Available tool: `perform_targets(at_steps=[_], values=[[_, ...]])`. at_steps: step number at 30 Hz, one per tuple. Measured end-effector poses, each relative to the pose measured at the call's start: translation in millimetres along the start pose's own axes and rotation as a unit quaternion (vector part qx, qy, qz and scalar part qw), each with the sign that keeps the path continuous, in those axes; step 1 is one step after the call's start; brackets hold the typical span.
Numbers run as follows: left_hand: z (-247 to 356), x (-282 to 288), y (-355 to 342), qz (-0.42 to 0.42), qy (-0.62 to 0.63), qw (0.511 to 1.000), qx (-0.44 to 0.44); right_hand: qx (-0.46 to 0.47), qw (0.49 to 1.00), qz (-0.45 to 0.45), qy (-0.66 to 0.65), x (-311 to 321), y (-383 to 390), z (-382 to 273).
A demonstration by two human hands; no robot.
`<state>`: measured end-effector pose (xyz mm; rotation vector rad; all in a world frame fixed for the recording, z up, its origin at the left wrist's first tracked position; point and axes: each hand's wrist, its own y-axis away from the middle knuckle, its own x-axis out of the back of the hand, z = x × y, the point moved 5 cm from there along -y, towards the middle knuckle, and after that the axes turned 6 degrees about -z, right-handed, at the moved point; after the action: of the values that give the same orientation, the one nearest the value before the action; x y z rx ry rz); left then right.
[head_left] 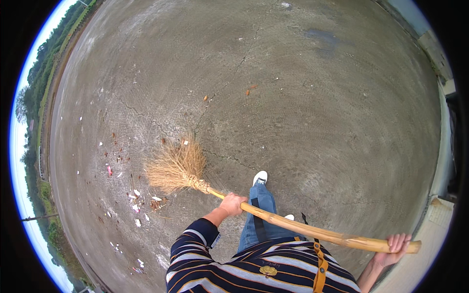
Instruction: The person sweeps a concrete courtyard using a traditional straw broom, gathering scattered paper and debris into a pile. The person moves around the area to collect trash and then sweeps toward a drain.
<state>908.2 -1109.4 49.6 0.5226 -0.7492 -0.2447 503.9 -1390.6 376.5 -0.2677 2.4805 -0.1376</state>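
A straw broom (173, 166) with a long pale wooden handle (317, 229) lies diagonally across my body, its fanned bristles down on the concrete ground at the left of centre. My left hand (233, 204) is closed around the handle below the binding. Near the handle's far right end, my right hand (395, 246) grips it with fingers curled over the top. Paper scraps (136, 207) and dry brown leaves (157, 205) are scattered beside and left of the bristles.
Cracked concrete ground (303, 97) surrounds my white-shod feet (260, 178). More small litter (115, 246) dots the lower left. A green verge (46, 205) with trees runs along the far left edge. A pale low wall (439, 219) borders the right.
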Motion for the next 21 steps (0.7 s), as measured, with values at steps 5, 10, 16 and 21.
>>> perform_targets(at_steps=[5, 10, 16, 21], values=[[-137.6, 17.2, 108.8, -0.218, -0.021, 0.952, 0.214, -0.261, 0.954, 0.137, 0.057, -40.3, 12.3, 178.0], [-102.0, 62.5, 128.9, -0.260, -0.055, 0.945, 0.193, -0.291, 0.940, 0.173, 0.054, -33.6, -24.1, 170.5], [2.0, 114.1, 18.3, -0.183, -0.111, 0.970, 0.114, -0.112, 0.964, 0.228, 0.074, 52.1, -49.1, 68.2], [133.8, 126.4, -110.7, -0.093, -0.135, 0.983, -0.081, 0.093, 0.994, 0.056, -0.006, 114.2, -30.4, -105.4]])
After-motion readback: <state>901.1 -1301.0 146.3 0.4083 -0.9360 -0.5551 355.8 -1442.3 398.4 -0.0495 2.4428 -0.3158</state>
